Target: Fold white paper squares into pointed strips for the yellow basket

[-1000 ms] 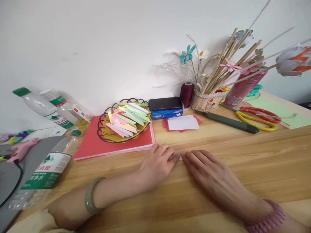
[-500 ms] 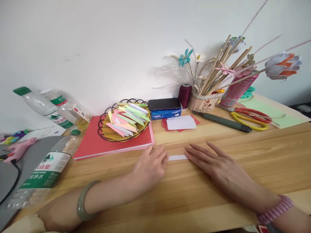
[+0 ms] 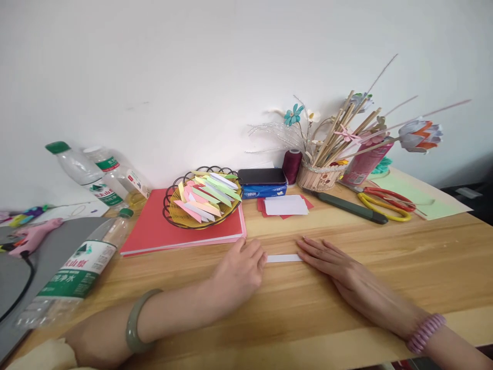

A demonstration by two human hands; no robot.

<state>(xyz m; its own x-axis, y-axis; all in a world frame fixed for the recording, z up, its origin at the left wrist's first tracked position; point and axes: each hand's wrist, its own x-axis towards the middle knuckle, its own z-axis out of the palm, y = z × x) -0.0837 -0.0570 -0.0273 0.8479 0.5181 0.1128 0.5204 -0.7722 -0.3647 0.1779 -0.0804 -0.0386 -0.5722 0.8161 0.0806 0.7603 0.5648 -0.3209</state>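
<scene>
A narrow white paper strip lies flat on the wooden table between my two hands. My left hand is closed at the strip's left end, its fingers curled down and covering that end. At the other end rests my right hand, palm down with fingers stretched out, the fingertips over the strip. Beyond the hands sits a small stack of white and red paper cards. A yellow woven basket full of folded coloured paper pieces stands on red paper sheets at the left.
Plastic bottles and a pink glue gun are at the left. Along the back are a phone on a blue tissue pack, a thread spool and a pot of sticks. A dark green cutter and scissors lie right.
The camera view has tilted a little. My right hand has slid slightly right along the strip, baring a bit more of it. My left hand keeps its place at the left end.
</scene>
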